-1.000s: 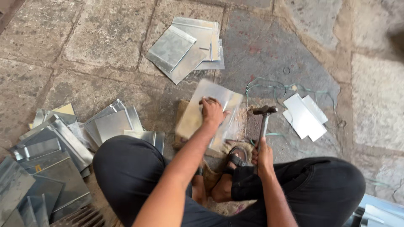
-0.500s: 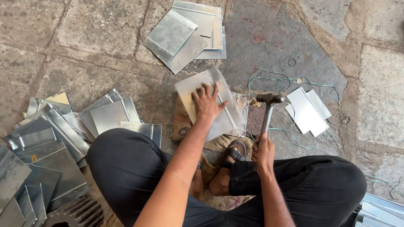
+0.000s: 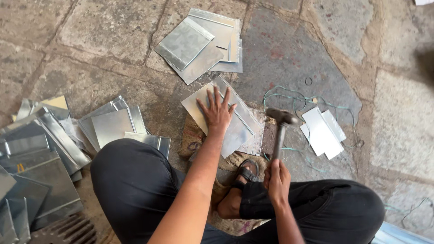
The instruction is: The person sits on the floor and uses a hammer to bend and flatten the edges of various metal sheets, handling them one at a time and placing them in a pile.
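— At the middle of the stone floor (image 3: 289,49), what are the hands doing?

— The left hand (image 3: 218,113) lies flat, fingers spread, pressing down on a galvanised metal sheet (image 3: 226,118). It grasps nothing; the palm simply bears on the sheet. The right hand (image 3: 276,180) is clenched around the handle of a hammer (image 3: 280,131), whose dark head sits just to the right of the sheet, above the floor.

— And what is the sheet lying on?

— A brown burlap sack (image 3: 192,138) shows under its left edge, and a clear plastic piece (image 3: 257,135) sticks out on its right side. Just below, a foot in a black sandal (image 3: 244,174) rests between the person's legs, which are in black trousers.

— What lies further out?

— Beyond the hand, toward the top edge of the floor, a stack of folded metal sheets (image 3: 199,43). To the right of the hammer, a few small white sheets (image 3: 322,132) on top of thin green wire (image 3: 294,97). Toward the left edge, a large loose heap of bent sheet-metal pieces (image 3: 45,153), some leaning on one another, reaching the lower left corner.
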